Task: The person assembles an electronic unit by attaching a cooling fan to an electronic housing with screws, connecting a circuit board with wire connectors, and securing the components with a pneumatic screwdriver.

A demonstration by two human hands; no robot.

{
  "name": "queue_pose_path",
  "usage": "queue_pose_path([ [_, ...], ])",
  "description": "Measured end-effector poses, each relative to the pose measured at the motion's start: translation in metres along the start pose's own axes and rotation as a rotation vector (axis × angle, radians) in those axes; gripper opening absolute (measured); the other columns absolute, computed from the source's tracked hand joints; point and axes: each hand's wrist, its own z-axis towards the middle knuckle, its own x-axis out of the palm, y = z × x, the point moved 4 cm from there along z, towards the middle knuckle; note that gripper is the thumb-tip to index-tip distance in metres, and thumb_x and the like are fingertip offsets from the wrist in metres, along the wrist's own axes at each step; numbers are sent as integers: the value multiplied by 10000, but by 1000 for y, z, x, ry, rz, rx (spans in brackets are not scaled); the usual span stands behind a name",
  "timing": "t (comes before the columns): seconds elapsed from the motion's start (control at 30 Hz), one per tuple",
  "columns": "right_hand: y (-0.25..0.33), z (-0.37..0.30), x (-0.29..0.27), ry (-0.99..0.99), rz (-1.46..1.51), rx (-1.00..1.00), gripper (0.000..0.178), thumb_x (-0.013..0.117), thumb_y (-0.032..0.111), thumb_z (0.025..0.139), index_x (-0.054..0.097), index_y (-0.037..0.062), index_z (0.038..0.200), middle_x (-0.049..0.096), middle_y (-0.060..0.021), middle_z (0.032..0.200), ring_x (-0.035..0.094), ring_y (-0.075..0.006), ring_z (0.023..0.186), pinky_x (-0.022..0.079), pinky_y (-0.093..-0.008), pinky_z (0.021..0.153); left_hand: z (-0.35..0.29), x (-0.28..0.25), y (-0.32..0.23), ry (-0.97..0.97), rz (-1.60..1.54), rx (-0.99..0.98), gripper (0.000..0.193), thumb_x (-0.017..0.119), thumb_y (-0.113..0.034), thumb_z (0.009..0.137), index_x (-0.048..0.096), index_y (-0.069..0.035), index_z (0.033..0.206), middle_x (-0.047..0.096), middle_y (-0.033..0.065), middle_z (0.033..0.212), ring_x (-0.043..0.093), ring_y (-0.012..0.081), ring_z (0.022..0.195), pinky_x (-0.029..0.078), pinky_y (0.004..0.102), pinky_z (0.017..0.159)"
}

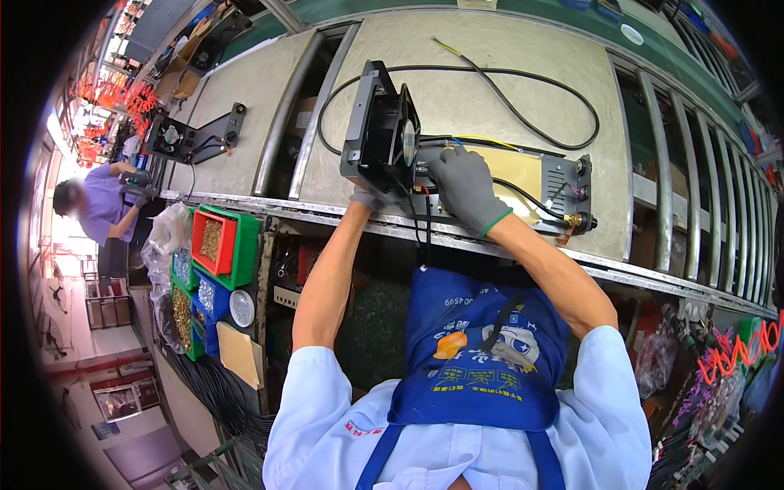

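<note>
On the bench in front of me is a metal chassis with an upright grey end panel and a black fan fixed to it. Its flat base, with a slotted metal part at the right end, carries a pale yellow sheet. My right hand, in a grey glove, is closed with fingertips pressed together beside the fan, near thin wires; what they grip is hidden. My left hand, also gloved, is at the lower edge of the panel, its fingers hidden behind the chassis. A black cable loops behind.
To the left, a similar fan assembly lies on another board, near a person in purple. Below it stand a red bin and green and blue bins of small parts. Metal rollers run along the right.
</note>
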Motion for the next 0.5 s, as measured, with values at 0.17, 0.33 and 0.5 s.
queue_pose_path([
  [0.17,-2,2,-1,4,74,50,220,651,92,778,677,111,996,628,-119,846,624,-329,861,494,-450,673,2,7,1,16,-48,-26,203,677,-163,849,668,-62,1025,668,16,884,613,142,762,524,306,706],
  [0.33,5,9,1,-3,205,66,252,672,107,791,664,102,1043,639,-146,850,626,-349,850,514,-456,699,-2,5,2,34,-90,-63,202,678,-168,848,670,-62,1019,670,20,878,615,146,758,524,309,705],
  [0.5,4,10,19,103,83,75,232,669,114,794,632,43,1012,634,-164,849,633,-364,845,523,-463,695,1,6,-2,63,-146,-80,201,679,-172,846,673,-62,1013,671,24,872,618,151,754,525,312,704],
])
